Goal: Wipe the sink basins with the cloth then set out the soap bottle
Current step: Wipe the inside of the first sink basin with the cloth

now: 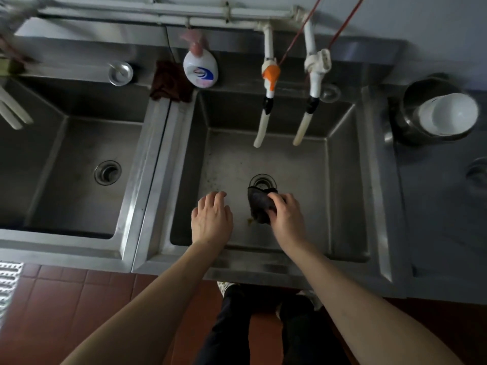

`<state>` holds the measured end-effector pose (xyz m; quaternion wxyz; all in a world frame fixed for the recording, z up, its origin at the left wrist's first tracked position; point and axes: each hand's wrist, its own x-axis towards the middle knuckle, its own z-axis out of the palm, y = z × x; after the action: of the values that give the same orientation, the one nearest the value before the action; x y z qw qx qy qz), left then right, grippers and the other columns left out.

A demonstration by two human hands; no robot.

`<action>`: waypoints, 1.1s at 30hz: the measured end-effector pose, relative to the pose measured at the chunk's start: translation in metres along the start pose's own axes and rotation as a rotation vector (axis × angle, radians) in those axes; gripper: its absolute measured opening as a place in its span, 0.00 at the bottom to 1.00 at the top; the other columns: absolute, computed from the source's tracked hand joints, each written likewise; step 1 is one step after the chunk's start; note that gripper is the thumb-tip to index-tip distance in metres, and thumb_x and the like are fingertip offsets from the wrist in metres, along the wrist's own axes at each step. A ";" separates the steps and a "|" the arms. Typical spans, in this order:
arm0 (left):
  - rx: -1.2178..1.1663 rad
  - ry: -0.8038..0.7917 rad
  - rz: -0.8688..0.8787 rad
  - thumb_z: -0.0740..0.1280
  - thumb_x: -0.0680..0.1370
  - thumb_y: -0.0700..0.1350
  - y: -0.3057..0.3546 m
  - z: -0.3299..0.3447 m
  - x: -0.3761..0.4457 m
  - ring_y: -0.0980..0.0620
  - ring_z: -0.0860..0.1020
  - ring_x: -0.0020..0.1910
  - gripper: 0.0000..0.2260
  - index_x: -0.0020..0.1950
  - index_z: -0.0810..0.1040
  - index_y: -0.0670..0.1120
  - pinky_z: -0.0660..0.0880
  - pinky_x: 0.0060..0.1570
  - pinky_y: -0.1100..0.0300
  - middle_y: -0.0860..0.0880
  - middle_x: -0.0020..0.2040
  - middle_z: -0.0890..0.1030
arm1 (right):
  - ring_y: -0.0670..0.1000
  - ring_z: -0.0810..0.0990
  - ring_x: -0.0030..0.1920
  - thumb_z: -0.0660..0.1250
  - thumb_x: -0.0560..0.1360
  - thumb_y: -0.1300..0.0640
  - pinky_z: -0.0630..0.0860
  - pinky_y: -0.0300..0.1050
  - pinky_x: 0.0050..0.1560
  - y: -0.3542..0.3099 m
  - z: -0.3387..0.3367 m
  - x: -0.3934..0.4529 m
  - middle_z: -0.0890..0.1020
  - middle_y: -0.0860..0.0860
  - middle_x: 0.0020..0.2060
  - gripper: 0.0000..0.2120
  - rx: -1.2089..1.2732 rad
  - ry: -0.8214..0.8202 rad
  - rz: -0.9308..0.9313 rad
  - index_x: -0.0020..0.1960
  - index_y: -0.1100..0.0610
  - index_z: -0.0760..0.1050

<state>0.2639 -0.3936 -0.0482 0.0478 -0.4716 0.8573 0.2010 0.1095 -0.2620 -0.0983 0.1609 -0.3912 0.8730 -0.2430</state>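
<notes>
Your right hand (286, 214) is inside the right-hand basin (342, 196), its grip clenched round a dark cloth (259, 204); the fingers curl over the bunched fabric, and the cloth sits just in front of the basin's drain (262, 181), overlapping its near edge. A small yellowish scrap (249, 220) lies on the basin floor beside the cloth's lower end.

Your left hand (212, 218) is in the same basin, just left of the cloth and apart from it. Its grip is released: fingers spread and lightly bent, palm down, holding nothing. Whether it touches the basin floor cannot be told.

The soap bottle (200, 65), white with a pink pump top, stands upright on the rear ledge between the two basins. A dark brown rag (171, 81) lies just beside it on the left, draped over the dividing rim.

The left-hand basin (52, 154) shows only its drain (107, 172). A round metal plug (120, 73) rests on the ledge behind it.

Two taps with pale hose ends, one with an orange handle (271, 75) and one with a white handle (320, 61), hang over the back of the right-hand basin. On the tabletop (442, 206) to the right, a white cup (448, 117) sits in a metal pot (411, 101).
</notes>
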 end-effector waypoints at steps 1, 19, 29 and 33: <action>0.010 0.001 0.003 0.59 0.80 0.48 -0.008 -0.001 0.007 0.46 0.69 0.70 0.18 0.71 0.69 0.50 0.69 0.65 0.47 0.49 0.69 0.73 | 0.59 0.77 0.57 0.72 0.77 0.60 0.80 0.59 0.50 -0.003 0.009 0.004 0.76 0.55 0.58 0.19 0.005 -0.013 0.002 0.67 0.55 0.75; 0.224 0.167 0.254 0.58 0.82 0.47 -0.084 -0.019 0.180 0.46 0.61 0.77 0.18 0.72 0.70 0.48 0.61 0.75 0.47 0.47 0.75 0.67 | 0.59 0.75 0.60 0.64 0.83 0.57 0.77 0.55 0.58 -0.011 0.137 0.149 0.73 0.55 0.59 0.14 -0.056 -0.188 -0.003 0.68 0.55 0.72; 0.275 0.204 0.333 0.57 0.83 0.46 -0.102 -0.022 0.222 0.45 0.60 0.78 0.18 0.73 0.70 0.46 0.58 0.76 0.48 0.47 0.75 0.68 | 0.63 0.72 0.63 0.62 0.84 0.52 0.77 0.59 0.61 0.003 0.194 0.210 0.71 0.59 0.64 0.20 -0.002 -0.200 0.023 0.75 0.53 0.70; 0.270 0.192 0.354 0.57 0.83 0.48 -0.105 -0.018 0.218 0.44 0.53 0.80 0.18 0.73 0.71 0.46 0.50 0.79 0.45 0.45 0.78 0.64 | 0.65 0.70 0.67 0.61 0.84 0.48 0.75 0.61 0.63 0.016 0.215 0.207 0.70 0.61 0.70 0.22 -0.126 -0.240 -0.028 0.77 0.52 0.68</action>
<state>0.2329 -0.6227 -0.1226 -0.0071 -0.3204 0.9462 0.0440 0.0680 -0.4738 -0.3044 0.2359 -0.4390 0.8554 -0.1412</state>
